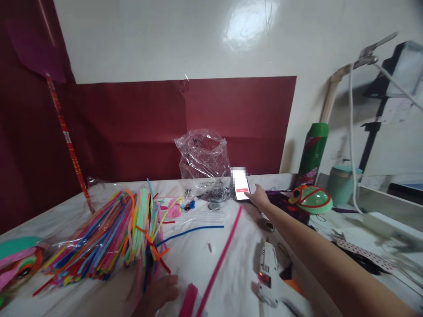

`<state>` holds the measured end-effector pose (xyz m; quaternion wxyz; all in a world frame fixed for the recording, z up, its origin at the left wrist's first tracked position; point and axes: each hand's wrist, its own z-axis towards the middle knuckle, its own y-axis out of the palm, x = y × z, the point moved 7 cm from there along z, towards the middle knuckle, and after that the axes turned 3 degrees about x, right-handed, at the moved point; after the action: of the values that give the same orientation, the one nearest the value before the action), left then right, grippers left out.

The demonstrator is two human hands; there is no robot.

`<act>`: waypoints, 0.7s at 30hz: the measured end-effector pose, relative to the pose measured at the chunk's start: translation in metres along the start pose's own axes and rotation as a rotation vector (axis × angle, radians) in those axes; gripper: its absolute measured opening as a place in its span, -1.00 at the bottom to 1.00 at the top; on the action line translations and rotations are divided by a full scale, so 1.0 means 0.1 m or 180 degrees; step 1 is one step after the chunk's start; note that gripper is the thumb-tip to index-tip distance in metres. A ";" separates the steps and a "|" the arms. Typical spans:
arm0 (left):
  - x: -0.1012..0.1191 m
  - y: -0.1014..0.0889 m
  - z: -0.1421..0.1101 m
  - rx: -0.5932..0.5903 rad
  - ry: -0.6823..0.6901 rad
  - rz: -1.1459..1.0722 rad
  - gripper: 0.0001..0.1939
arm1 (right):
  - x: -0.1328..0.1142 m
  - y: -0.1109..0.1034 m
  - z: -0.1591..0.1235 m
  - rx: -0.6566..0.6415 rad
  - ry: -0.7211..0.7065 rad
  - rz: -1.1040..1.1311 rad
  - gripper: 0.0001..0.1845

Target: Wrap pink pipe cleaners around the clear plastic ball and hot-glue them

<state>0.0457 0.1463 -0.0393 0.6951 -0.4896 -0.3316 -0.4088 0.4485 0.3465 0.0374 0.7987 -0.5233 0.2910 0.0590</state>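
Note:
My right hand [260, 197] reaches far across the table to a phone [242, 193] propped upright, a finger at its lit screen. Its fingers are apart and hold nothing. My left hand [160, 291] is low on the table, partly cut off by the frame and slightly blurred, its visible fingers loosely extended with nothing seen in them. Beside it lie a bundle of pink pipe cleaners [189, 300] and one long pink pipe cleaner [220, 259]. A large heap of multicoloured pipe cleaners [99, 240] spreads to the left. Under my right forearm lies a white glue gun [268, 268].
A clear plastic bag [203, 154] stands at the back by the wall. On the right are a green spray can [312, 152], a green-and-red rounded object [313, 199], a teal container [344, 185] and a white cable [351, 132]. A blue pipe cleaner [193, 230] lies mid-table.

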 end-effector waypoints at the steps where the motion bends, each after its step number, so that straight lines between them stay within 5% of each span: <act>1: 0.03 -0.02 0.00 -0.0033 -0.0083 -0.0067 -0.48 | 0.00 -0.06 -0.03 -0.0059 -0.0028 0.0002 -0.63; 6: 0.28 -0.27 -0.17 -0.0043 0.0171 -0.0224 -0.37 | -0.29 -0.33 -0.67 -0.0680 -0.0670 0.0201 -0.68; 9: 0.46 -0.37 -0.29 -0.0036 0.0519 -0.0181 -0.27 | -0.63 -0.51 -1.49 -0.1141 -0.1349 0.0500 -0.79; 15: 0.74 -0.39 -0.41 0.0097 0.0366 -0.0450 -0.28 | -1.24 -1.13 -3.22 -0.1676 -0.2820 0.0924 -0.72; 18: 0.90 -0.41 -0.49 0.0086 0.0305 -0.0596 -0.30 | -1.37 -1.26 -3.65 -0.1773 -0.2897 0.0786 -0.67; 21: 1.00 -0.44 -0.55 -0.0020 0.0223 -0.0791 -0.32 | -1.42 -1.23 -3.70 -0.1491 -0.2418 0.1241 -0.66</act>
<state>0.0546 0.0618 0.0484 0.6488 -0.4323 -0.3639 -0.5097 0.2317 -0.0005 0.1061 0.6832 -0.5662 0.0504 0.4583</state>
